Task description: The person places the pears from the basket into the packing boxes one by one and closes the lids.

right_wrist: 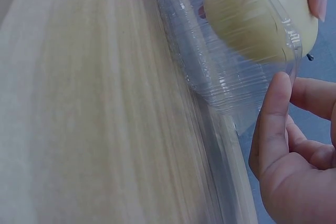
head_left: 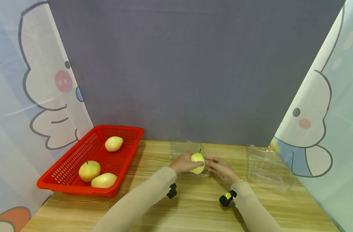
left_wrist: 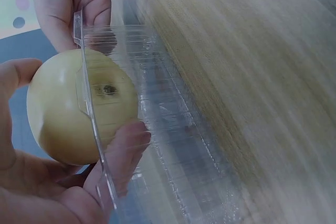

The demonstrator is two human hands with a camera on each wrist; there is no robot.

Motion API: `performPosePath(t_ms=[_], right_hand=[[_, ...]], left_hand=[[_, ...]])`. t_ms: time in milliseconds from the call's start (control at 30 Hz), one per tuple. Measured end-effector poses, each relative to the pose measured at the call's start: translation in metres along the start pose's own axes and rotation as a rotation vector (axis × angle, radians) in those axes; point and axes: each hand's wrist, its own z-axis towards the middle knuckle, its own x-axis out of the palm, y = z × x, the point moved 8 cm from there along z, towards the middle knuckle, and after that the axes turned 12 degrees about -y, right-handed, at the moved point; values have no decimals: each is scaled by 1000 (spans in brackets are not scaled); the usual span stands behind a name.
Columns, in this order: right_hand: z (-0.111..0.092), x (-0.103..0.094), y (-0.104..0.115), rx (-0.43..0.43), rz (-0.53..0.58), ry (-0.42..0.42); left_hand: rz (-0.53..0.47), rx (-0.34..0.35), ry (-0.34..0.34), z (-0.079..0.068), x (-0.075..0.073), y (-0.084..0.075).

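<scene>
- Curled in the left hand (head_left: 185, 163) round a greenish-yellow pear (head_left: 198, 157), spread about as wide as the fruit, with the thumb across the near side and a finger bent against another side.
- Held stem up, at the fingertips and to the right of the left palm; sunk partly below the rim of a clear plastic box (left_wrist: 173, 114), with the thumb also visible through the box wall. Hard to tell whether resting on the box floor.
- Pinched in the right hand (head_left: 220, 168) at the rim of the same box, nearly closed on the thin plastic between thumb and finger, with the other fingers loosely bent; just to the right of the held pear.
- At the left of the wooden table (head_left: 193, 203), in a red perforated basket (head_left: 74, 189): an upright pear (head_left: 89, 170) near the front, then a pear on its side (head_left: 104, 180) just to the right, then a smaller-looking pear (head_left: 113, 144) farther back, stem toward the right.
- At the middle, between both hands: the clear box round the lower part of the held pear, in front of a clear sheet-like part.
- Toward the right edge of the table, well apart from the right hand: more clear plastic packaging (head_left: 264, 167), shape hard to make out.
</scene>
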Motion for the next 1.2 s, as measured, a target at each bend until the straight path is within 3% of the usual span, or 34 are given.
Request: performPosePath(t_ms=[600, 933, 1200], right_hand=[[-2, 3, 2, -21, 29, 40], [-3, 3, 0, -7, 14, 28], [-1, 1, 0, -3, 3, 25]], left_hand=[[41, -54, 5, 6, 19, 14], [92, -61, 6, 6, 20, 15], [39, -87, 0, 9, 20, 18]])
